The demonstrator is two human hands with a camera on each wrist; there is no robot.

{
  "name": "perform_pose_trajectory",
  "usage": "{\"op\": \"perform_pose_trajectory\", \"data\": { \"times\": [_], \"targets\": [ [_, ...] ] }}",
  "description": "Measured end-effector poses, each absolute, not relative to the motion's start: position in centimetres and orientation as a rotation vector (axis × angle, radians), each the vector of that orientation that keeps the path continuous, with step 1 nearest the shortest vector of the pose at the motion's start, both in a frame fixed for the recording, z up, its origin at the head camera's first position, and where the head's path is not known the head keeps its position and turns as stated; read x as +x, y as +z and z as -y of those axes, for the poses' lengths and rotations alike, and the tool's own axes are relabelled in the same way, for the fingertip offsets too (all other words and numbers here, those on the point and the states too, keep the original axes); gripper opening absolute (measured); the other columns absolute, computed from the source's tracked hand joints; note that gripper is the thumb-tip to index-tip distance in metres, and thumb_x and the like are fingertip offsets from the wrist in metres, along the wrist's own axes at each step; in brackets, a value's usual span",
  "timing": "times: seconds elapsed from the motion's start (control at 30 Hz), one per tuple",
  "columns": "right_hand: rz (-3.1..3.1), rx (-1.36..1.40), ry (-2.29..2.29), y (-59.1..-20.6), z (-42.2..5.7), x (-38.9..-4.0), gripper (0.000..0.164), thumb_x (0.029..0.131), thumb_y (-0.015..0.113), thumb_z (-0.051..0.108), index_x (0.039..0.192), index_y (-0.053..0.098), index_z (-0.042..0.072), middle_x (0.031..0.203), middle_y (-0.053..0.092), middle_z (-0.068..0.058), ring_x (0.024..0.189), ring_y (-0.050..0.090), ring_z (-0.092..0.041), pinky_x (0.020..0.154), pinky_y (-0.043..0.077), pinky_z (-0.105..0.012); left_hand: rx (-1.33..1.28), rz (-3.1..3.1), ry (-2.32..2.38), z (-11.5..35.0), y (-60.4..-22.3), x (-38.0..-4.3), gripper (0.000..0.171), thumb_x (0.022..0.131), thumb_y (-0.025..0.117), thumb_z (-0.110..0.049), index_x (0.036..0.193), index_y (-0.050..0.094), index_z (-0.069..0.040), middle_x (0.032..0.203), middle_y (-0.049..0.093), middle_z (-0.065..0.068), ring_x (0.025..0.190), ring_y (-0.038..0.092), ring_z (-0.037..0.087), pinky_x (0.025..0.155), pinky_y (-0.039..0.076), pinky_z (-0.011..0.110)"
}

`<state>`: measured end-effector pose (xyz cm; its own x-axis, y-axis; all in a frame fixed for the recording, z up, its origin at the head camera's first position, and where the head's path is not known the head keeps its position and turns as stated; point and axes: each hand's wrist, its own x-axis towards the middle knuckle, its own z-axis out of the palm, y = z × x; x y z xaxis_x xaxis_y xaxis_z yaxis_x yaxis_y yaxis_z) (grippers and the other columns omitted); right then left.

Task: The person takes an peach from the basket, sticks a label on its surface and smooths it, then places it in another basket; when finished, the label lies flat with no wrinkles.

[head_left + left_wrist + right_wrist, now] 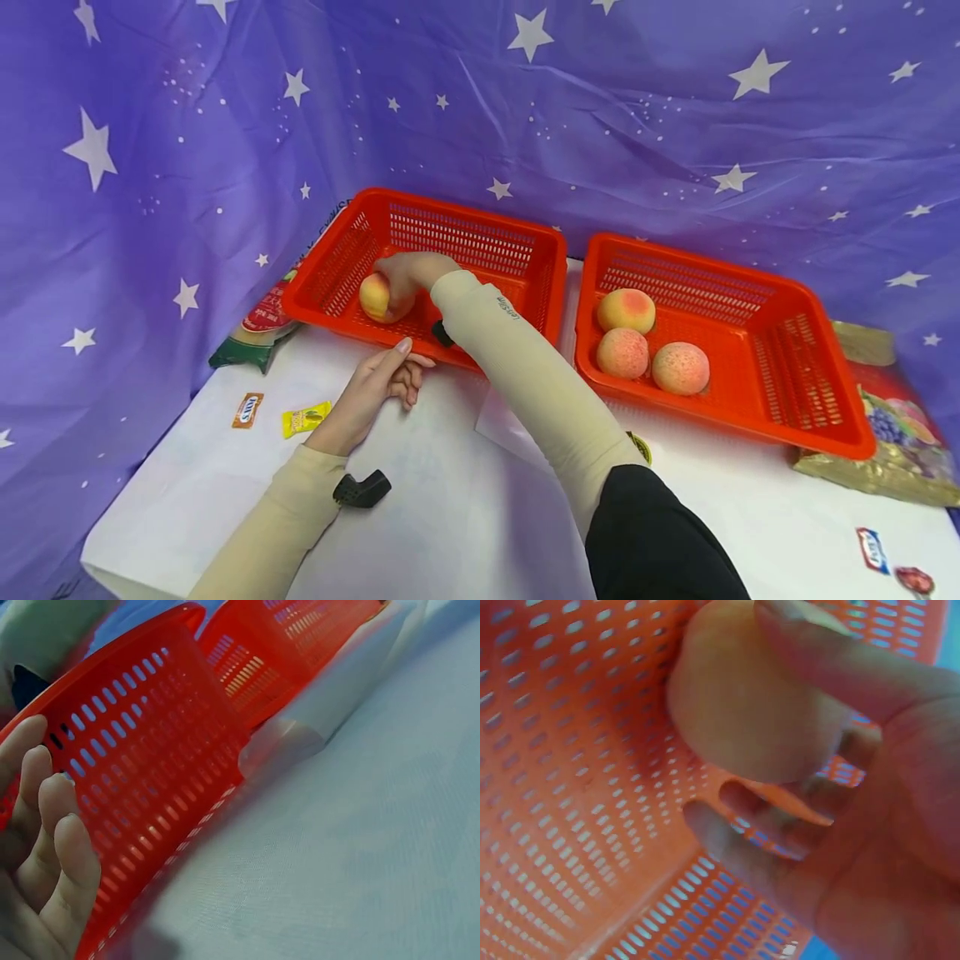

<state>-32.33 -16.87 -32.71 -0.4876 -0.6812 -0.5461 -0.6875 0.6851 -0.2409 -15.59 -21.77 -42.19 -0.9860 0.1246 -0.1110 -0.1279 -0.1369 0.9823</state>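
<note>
My right hand (411, 279) reaches down into the left red basket (457, 236) and grips a yellow-orange peach (372, 297) near its left end. In the right wrist view the thumb lies over the peach (742, 697), while the other fingers (742, 847) are bent beneath and beside it. Just outside that basket's front wall, my left hand (367, 398) holds nothing, its fingers loosely bent. The left wrist view has its fingertips beside the slotted wall (150, 772). Part of the left basket's inside is hidden behind my right forearm.
A second red basket (731, 362) to the right contains three peaches (622, 353). An orange candy (247, 411) and a yellow candy (300, 420) lie left of my left hand. Bags flank the baskets: a green-and-red one (262, 325), a gold one (885, 467). A starry purple curtain (645, 167) hangs behind.
</note>
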Motion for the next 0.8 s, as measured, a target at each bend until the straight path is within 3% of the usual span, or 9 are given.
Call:
{"op": "perform_pose_trajectory", "data": {
  "times": [0.2,0.43,0.63,0.8],
  "targets": [
    [-2.318,-1.150,0.019,-32.9,16.3,-32.6,0.064,0.071,0.069,0.028,0.126,0.037,0.019,0.109,0.046,0.004,0.096,0.043,-0.012,0.081,0.041,-0.023,0.022,-1.964,2.212,21.6,-42.2,-15.5,0.059,0.091,0.038,-0.046,0.108,0.054,0.008,0.076,0.049,0.009,0.058,0.049,0.022,0.055,0.047,0.032],
    [-2.517,-1.231,0.101,-28.4,13.0,-31.4,0.070,0.069,0.069,0.038,0.127,0.036,0.016,0.119,0.044,0.000,0.102,0.045,-0.014,0.084,0.042,-0.026,0.017,-1.970,2.184,21.6,-42.1,-15.6,0.060,0.091,0.038,-0.048,0.110,0.054,0.006,0.076,0.049,0.009,0.058,0.050,0.022,0.055,0.047,0.032],
    [-2.712,-1.266,0.021,-23.0,6.9,-27.3,0.073,0.064,0.068,0.053,0.123,0.039,0.021,0.108,0.043,0.001,0.084,0.051,-0.013,0.071,0.046,-0.031,-0.015,-2.000,2.188,21.7,-42.1,-15.5,0.061,0.091,0.038,-0.048,0.111,0.053,0.008,0.074,0.050,0.007,0.056,0.051,0.021,0.055,0.047,0.030],
    [-2.772,-1.417,-0.144,-21.4,-0.4,-22.3,0.069,0.062,0.071,0.050,0.120,0.044,0.025,0.100,0.043,0.004,0.077,0.048,-0.008,0.062,0.045,-0.028,0.016,-2.054,2.214,21.7,-42.6,-15.5,0.059,0.093,0.036,-0.045,0.111,0.053,0.009,0.075,0.051,0.006,0.056,0.052,0.019,0.055,0.047,0.030]
  ]
}}
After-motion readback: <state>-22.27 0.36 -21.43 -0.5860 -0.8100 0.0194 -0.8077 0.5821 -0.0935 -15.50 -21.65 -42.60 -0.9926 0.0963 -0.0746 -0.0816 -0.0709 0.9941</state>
